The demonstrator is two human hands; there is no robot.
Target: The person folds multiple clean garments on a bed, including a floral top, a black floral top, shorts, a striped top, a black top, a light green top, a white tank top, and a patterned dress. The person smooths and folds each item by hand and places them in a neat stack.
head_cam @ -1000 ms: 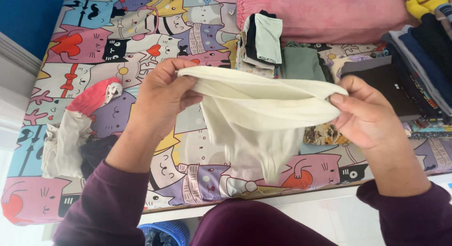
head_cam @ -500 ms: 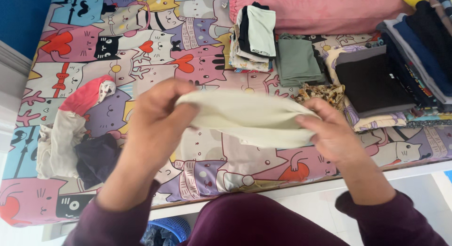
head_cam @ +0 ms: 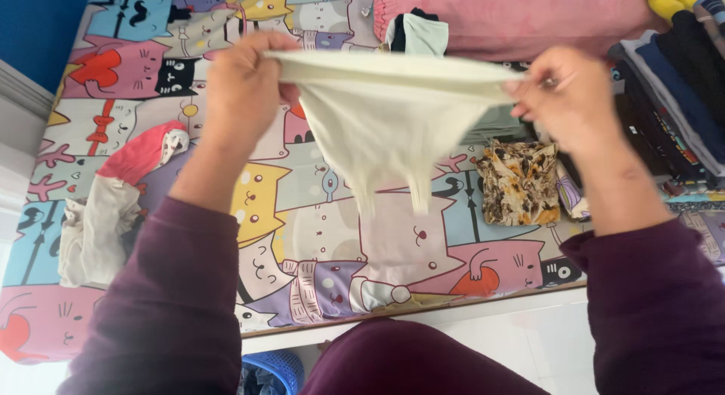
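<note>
Edges and room: the bed (head_cam: 317,236) fills most of the view, covered by a sheet printed with cartoon cats in many colours. Its near edge runs along the bottom of the view above a white floor, and a blue wall borders it at top left. The middle of the sheet, below the raised hands, lies open. A loose heap of clothes (head_cam: 113,206), red, white and dark, sits near the left edge. Folded clothes (head_cam: 680,78) are stacked along the right side, with a brown patterned folded cloth (head_cam: 519,182) just left of them. A pink pillow (head_cam: 513,17) lies along the far edge, with a small stack of folded pieces (head_cam: 417,31) in front of it. A blue basket (head_cam: 272,368) shows below the near edge, partly hidden.

Item held: a cream garment (head_cam: 389,115) hangs in the air above the bed, its top edge pulled taut and level between both hands, the body tapering downward to a narrow, blurred lower end. It touches nothing else.

Hands: the left hand (head_cam: 242,89) is closed around the garment's left corner; the right hand (head_cam: 566,93) pinches the right corner between thumb and fingers. Both sleeves are dark purple.

Packages, labels, signs: none can be made out.
</note>
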